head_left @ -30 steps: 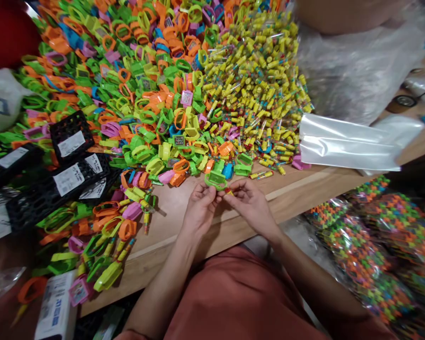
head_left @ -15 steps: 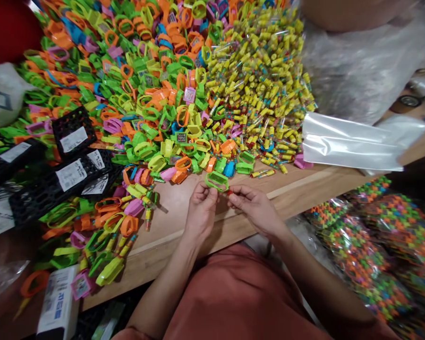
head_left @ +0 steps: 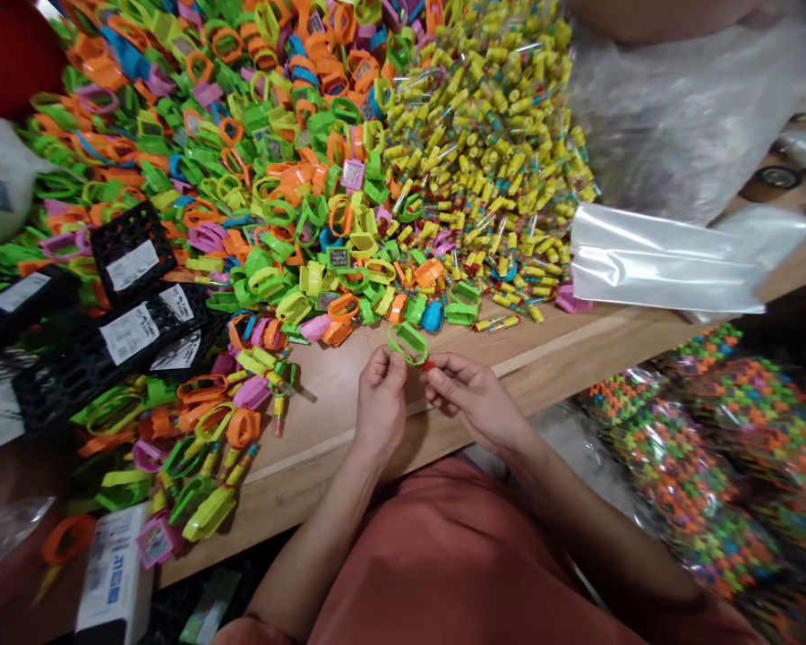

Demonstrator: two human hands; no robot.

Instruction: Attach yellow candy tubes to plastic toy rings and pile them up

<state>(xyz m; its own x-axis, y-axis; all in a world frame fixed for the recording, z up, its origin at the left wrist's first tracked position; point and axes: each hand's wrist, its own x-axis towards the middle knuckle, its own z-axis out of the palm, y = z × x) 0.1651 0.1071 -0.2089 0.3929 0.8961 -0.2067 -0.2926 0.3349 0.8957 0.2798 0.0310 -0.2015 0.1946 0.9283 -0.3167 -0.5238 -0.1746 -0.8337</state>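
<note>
A green toy watch [head_left: 408,344] with a looped band is pinched in the fingertips of my left hand [head_left: 381,403], just above the table's front part. My right hand [head_left: 474,394] is closed beside it, thumb and forefinger on a small red-ended piece [head_left: 428,365] that meets the watch's lower right end. Most of that piece is hidden by my fingers. Beyond my hands lies a heap of toy watches [head_left: 269,197] in green, orange, yellow, pink and blue. To its right is a pile of yellow-capped clear tubes [head_left: 484,134] with coloured bits inside.
Black plastic baskets [head_left: 73,367] with white labels stand at left, near watches joined to tubes [head_left: 221,488]. A white box [head_left: 114,564] is at lower left. Clear plastic bags [head_left: 664,260] lie at right. Filled bags [head_left: 685,475] sit below the table edge.
The green watch has tilted, its right end now lower towards my right fingers. My right hand has shifted slightly left, and more of the red piece shows. The view has shifted slightly.
</note>
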